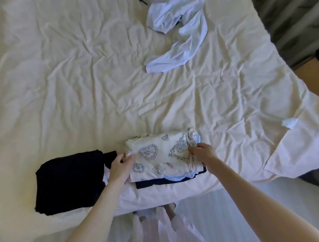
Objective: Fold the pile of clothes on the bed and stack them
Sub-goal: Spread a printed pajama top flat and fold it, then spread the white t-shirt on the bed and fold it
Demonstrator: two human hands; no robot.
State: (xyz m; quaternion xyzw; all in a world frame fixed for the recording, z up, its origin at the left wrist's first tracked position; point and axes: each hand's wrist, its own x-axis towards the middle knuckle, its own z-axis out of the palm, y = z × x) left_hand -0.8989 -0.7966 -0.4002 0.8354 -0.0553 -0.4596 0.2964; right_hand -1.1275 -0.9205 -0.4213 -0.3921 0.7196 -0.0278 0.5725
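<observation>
Folded clothes form a small stack [163, 162] at the near edge of the bed [80, 87], topped by a cream garment printed with hearts and books [160, 155], with pale blue and dark layers beneath. It sits between the hands: the left hand [120, 168] grips its left edge, the right hand [204, 152] pinches its right edge. A folded black garment [70, 181] lies just left. A crumpled pale blue garment [178, 34] lies well apart, farther up the bed.

Cream bed [80, 78], folded stack [162, 157], black garment [70, 181], blue garment [178, 34]
</observation>
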